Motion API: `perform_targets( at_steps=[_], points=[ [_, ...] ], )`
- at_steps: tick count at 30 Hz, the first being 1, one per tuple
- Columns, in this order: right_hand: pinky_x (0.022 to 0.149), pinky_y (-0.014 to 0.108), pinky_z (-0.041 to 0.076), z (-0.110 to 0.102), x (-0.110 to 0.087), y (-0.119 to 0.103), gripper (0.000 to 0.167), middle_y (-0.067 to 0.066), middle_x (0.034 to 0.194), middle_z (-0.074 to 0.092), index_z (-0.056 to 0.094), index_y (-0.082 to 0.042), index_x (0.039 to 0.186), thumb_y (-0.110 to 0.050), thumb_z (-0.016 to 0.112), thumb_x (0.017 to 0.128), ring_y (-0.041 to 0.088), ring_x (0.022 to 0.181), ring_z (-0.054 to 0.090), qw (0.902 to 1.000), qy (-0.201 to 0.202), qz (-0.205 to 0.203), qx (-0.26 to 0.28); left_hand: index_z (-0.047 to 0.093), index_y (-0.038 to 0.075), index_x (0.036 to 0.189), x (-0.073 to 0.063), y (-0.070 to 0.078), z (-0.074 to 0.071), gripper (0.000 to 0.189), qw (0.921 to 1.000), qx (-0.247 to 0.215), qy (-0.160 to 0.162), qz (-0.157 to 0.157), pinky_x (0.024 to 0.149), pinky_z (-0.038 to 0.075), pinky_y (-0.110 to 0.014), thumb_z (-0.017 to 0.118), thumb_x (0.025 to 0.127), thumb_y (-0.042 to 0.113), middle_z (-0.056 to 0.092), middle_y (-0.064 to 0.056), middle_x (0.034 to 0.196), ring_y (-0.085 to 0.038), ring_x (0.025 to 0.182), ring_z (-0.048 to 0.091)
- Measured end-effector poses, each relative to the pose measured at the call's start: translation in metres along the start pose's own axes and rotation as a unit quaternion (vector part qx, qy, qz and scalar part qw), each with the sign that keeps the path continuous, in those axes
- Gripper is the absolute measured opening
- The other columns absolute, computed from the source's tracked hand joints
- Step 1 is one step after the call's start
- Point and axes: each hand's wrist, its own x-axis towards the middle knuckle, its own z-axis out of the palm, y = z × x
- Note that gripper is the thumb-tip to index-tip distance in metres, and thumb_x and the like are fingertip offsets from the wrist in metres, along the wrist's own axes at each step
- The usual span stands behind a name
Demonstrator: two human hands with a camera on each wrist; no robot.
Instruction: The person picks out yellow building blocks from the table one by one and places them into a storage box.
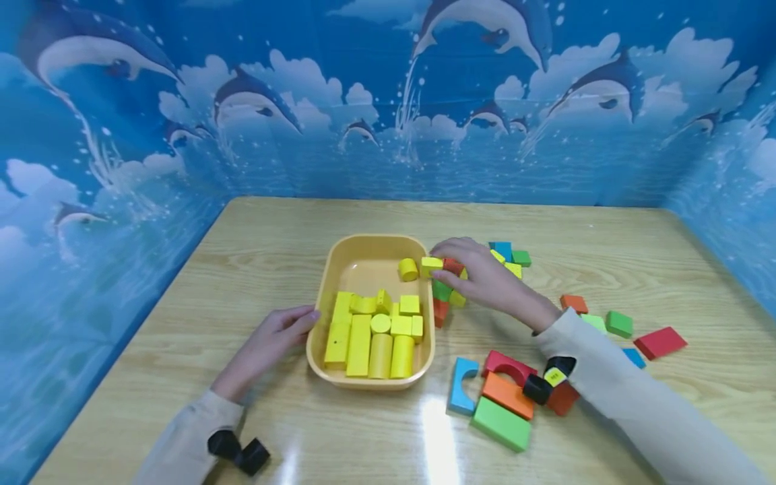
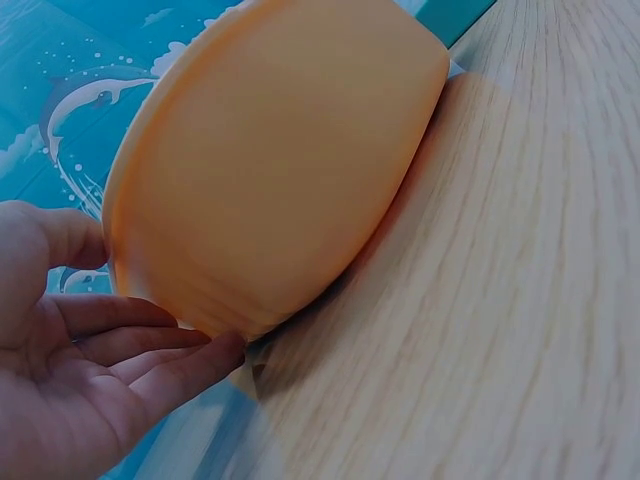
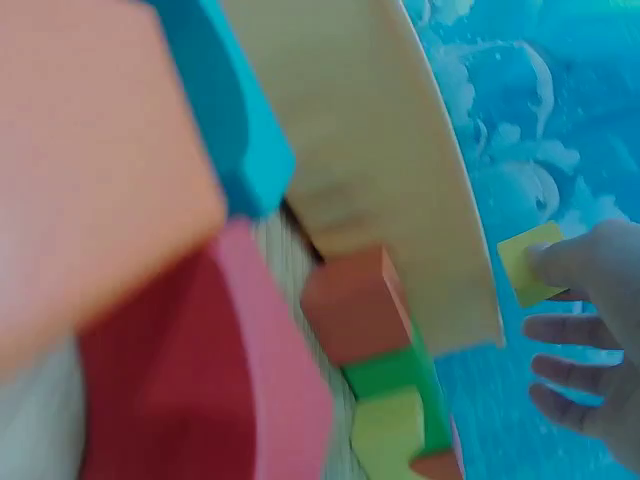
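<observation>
My left hand (image 1: pixel 281 337) holds the left side of a tan plastic tray (image 1: pixel 321 296), thumb at the rim and fingers against the outer wall (image 2: pixel 270 170). Several yellow blocks fill the near half of the tray, and a short yellow cylinder (image 1: pixel 408 269) lies near its far right corner. Between thumb and fingers my right hand (image 1: pixel 479 273) pinches a small yellow block (image 1: pixel 431 266), which overlaps the tray's right rim in the head view. The right wrist view shows this yellow block (image 3: pixel 531 264) raised beyond the tray wall (image 3: pixel 400 170).
Beside the tray's right wall, partly under my right hand, lie red, green (image 1: pixel 441 291) and yellow blocks. Nearer are a blue arch (image 1: pixel 462 387), a red arch (image 1: pixel 508 367), an orange block (image 1: pixel 508 396) and a green block (image 1: pixel 502 424). More coloured blocks, including a red one (image 1: pixel 661 343), lie farther right.
</observation>
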Motion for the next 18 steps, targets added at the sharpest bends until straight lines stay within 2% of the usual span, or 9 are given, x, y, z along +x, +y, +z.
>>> perform_targets(
  at_steps=[5,8,12,18],
  points=[
    [0.096,0.045,0.049,0.014,0.014,-0.012,0.023,0.015,0.122,0.061,0.068,-0.004,0.111,-0.018,0.066,0.093,0.029,0.117,0.053,0.9983,0.002,-0.055,-0.021,0.04,-0.012,0.139,0.0,0.0,0.0,0.057,0.9999,-0.008,-0.005,0.005,0.098,0.051,-0.038,0.046,0.103,0.033,0.045,-0.028,0.141,-0.036,0.125,0.051],
    [0.096,0.045,0.049,0.022,0.017,-0.013,0.014,0.015,0.118,0.063,0.071,-0.005,0.103,-0.014,0.067,0.092,0.029,0.113,0.054,0.9971,-0.002,-0.07,-0.032,0.04,-0.011,0.139,0.0,0.0,0.001,0.058,1.0,-0.005,-0.006,0.004,0.098,0.051,-0.038,0.046,0.103,0.034,0.045,-0.028,0.141,-0.036,0.125,0.051],
    [0.092,0.043,0.05,0.026,0.016,-0.012,0.009,0.015,0.115,0.064,0.072,-0.007,0.098,-0.009,0.068,0.09,0.028,0.11,0.055,0.9971,-0.004,-0.067,-0.034,0.042,-0.009,0.139,0.001,-0.001,0.001,0.057,1.0,-0.001,-0.002,-0.003,0.097,0.051,-0.037,0.045,0.103,0.034,0.047,-0.026,0.14,-0.035,0.125,0.052],
    [0.095,0.045,0.049,0.022,0.012,-0.008,0.011,0.014,0.118,0.062,0.072,-0.008,0.101,-0.011,0.066,0.092,0.028,0.114,0.054,0.9984,-0.005,-0.05,-0.025,0.042,-0.01,0.139,0.0,-0.001,0.001,0.056,1.0,0.003,0.002,0.002,0.097,0.051,-0.038,0.045,0.103,0.033,0.046,-0.027,0.14,-0.036,0.124,0.052]
  ],
)
